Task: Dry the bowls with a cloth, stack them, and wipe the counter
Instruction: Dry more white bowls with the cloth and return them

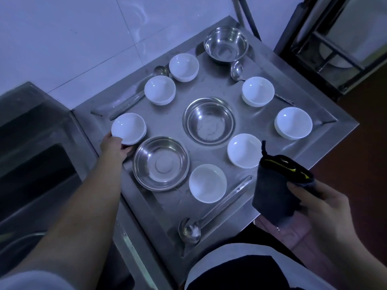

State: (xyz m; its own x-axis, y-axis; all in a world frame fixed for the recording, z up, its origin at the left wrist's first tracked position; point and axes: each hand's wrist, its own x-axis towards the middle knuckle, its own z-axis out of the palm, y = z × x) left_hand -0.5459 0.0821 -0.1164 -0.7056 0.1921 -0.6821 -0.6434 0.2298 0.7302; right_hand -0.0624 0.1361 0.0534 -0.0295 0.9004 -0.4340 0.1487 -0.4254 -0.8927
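Observation:
Several white bowls stand spread over a steel counter (173,122). My left hand (114,146) grips the near rim of the leftmost white bowl (128,128), which sits at the counter's left edge. My right hand (320,208) holds a dark grey cloth (278,187) with a yellow-trimmed label, just off the counter's right front corner. Other white bowls sit at the back left (183,66), (159,90), at the right (258,91), (293,123), and near the front (244,150), (207,183).
Steel bowls stand at the back (226,42), in the middle (209,121) and front left (160,163). Ladles lie at the front (209,214), back left (134,97) and back (236,70). A sink unit (37,130) adjoins on the left. A dark frame (326,51) stands at the right.

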